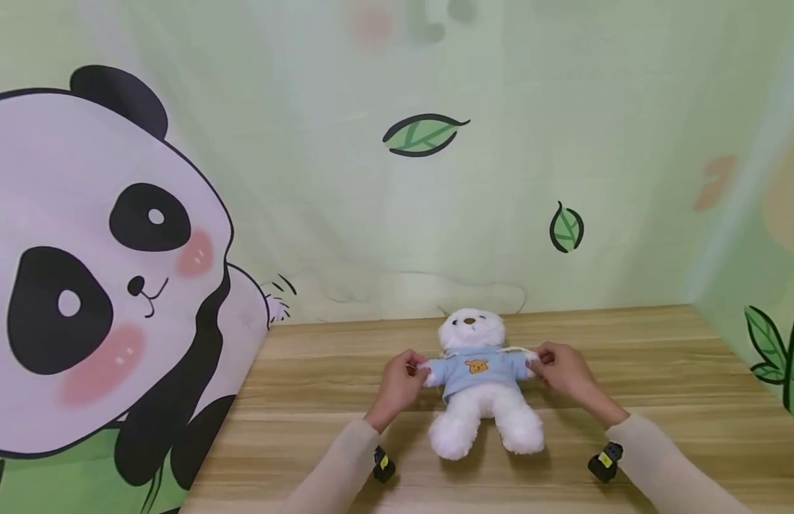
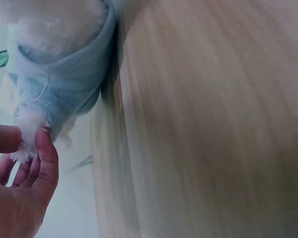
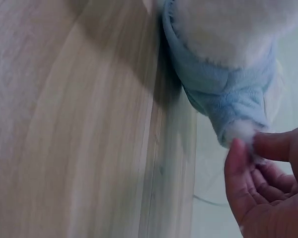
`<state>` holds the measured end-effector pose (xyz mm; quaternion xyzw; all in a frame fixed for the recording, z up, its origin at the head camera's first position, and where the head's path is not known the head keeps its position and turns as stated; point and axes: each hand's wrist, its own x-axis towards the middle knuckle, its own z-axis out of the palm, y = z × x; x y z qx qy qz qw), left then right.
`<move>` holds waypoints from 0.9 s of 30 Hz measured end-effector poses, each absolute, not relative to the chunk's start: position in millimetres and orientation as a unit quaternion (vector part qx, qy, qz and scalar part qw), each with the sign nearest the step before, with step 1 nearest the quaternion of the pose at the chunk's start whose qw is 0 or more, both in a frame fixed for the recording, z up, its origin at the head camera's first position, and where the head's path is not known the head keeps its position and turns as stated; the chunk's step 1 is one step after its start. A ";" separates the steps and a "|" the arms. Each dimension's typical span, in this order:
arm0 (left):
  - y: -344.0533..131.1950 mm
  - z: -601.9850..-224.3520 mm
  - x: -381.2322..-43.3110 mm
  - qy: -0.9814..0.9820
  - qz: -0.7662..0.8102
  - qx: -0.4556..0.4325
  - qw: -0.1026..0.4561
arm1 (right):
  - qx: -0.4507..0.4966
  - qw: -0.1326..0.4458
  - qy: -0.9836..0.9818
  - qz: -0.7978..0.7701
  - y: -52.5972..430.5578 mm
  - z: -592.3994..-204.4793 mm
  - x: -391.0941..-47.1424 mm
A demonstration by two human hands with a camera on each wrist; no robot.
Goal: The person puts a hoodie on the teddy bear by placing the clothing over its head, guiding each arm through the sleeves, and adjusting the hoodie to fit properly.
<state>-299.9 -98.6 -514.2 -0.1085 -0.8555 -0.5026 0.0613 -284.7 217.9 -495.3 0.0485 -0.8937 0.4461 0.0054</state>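
Observation:
A white plush teddy bear (image 1: 487, 400) in a light blue hoodie (image 1: 461, 369) lies face up on the wooden table, its legs toward the person. A small brown bear head decorates the hoodie's chest. My left hand (image 1: 402, 382) pinches the paw on the left side of the picture between thumb and fingers. On the other side, my right hand (image 1: 567, 370) pinches the opposite paw, so both arms are spread outward. The left wrist view shows the white paw (image 2: 30, 131) poking from its blue sleeve; the right wrist view has the other paw (image 3: 242, 133) likewise.
The wood-grain table (image 1: 320, 400) meets a pale green cloth backdrop (image 1: 320, 178) just beyond the bear's head. A large panda (image 1: 133, 285) is printed at the left, with leaves (image 1: 425, 135) elsewhere. Black wrist devices (image 1: 605, 464) sit under both sleeves.

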 end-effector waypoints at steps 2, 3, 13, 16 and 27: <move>-102.8 -515.5 -298.4 -0.854 -0.507 -0.100 0.063 | 0.047 0.016 -0.893 0.448 218.8 -494.2 -283.4; -105.1 -515.3 -297.7 -0.852 -0.510 -0.099 0.062 | 0.049 0.021 -0.893 0.447 219.6 -493.3 -282.8; -125.1 -503.5 -301.1 -0.832 -0.538 -0.136 0.013 | 0.061 0.015 -0.888 0.455 232.5 -489.1 -279.4; -126.1 -501.1 -300.0 -0.826 -0.547 -0.137 0.003 | 0.063 0.006 -0.885 0.462 235.0 -489.3 -279.0; -118.5 -507.3 -297.1 -0.884 -0.442 -0.156 0.010 | 0.098 0.037 -0.901 0.422 229.2 -496.3 -277.0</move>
